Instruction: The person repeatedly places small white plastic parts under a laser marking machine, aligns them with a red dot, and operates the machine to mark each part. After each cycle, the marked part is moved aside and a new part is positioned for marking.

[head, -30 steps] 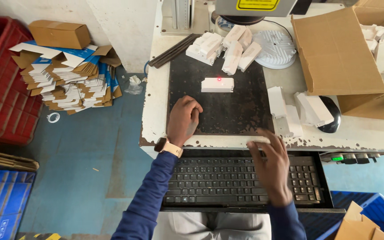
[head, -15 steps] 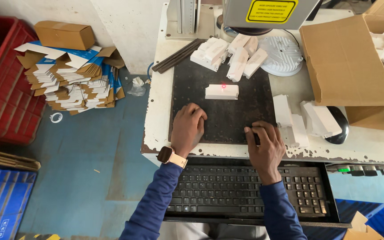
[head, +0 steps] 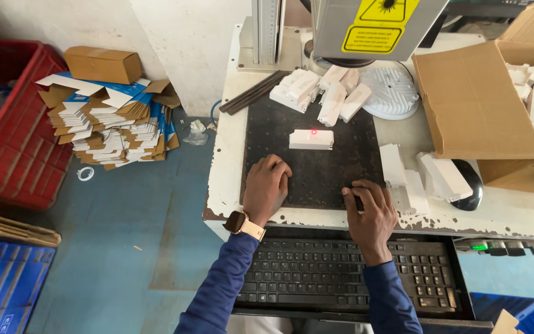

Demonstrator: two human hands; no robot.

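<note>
- Black work mat (head: 316,167) on the white table (head: 227,179), taken as landmark.
- Small white plastic block (head: 311,139) lying flat near the middle of the mat, a red light dot on its top, touched by no hand.
- Left hand (head: 267,188) resting on the front left part of the mat, fingers curled loosely, holding nothing.
- Right hand (head: 371,213) at the front right edge of the mat, fingers (head: 356,193) bent down onto it; whether something small is under them cannot be told.
- More white blocks (head: 322,93) piled at the far edge of the mat.
- Black keyboard (head: 341,278) just in front of the mat, under both wrists.
</note>
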